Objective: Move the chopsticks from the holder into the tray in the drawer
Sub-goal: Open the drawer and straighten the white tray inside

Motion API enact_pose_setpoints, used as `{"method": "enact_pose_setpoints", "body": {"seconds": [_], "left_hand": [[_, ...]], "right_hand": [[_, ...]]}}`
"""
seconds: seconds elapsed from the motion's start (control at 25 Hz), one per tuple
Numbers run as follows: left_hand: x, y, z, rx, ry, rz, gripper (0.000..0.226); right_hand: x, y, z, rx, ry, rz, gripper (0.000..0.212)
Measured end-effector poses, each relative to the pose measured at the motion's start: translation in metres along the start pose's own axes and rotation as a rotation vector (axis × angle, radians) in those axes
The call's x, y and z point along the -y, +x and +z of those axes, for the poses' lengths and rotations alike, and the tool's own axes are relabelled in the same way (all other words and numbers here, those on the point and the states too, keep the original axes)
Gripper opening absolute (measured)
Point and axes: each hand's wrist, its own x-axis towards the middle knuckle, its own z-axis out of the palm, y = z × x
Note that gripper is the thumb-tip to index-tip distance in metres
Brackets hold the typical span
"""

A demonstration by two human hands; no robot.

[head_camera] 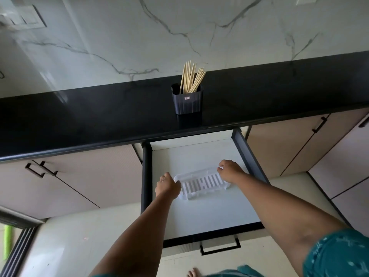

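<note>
down in the drawer (199,216), both hands (168,185) grip the tray (201,181) ends — chopsticks (191,77) well apart, in the holder (187,101).

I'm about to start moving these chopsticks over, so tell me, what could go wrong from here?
The chopsticks stand loose and fanned in the holder; grabbing many at once could tip it or drop some. The tray is small and slotted, so thin sticks may overhang or roll onto the drawer floor. Both the left hand and right hand grip the tray, which might slide once released.
</note>
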Motion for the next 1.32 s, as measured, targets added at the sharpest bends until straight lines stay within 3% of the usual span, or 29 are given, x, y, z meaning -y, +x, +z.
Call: {"method": "enact_pose_setpoints", "body": {"seconds": [0.24, 0.48, 0.96, 1.32], "left_hand": [[0.002, 0.031, 0.013, 0.224, -0.115, -0.158, 0.050], [-0.001, 0.045, 0.026, 0.340, -0.263, -0.289, 0.045], [-0.013, 0.073, 0.020, 0.267, -0.315, -0.238, 0.064], [-0.016, 0.070, 0.022, 0.270, -0.287, -0.209, 0.060]], "right_hand": [[-0.008, 0.029, 0.012, 0.081, 0.018, 0.194, 0.050], [-0.021, 0.047, 0.031, 0.095, 0.111, 0.358, 0.054], [-0.026, 0.072, 0.033, 0.092, 0.101, 0.395, 0.048], [-0.025, 0.074, 0.028, 0.074, 0.135, 0.393, 0.047]]}}
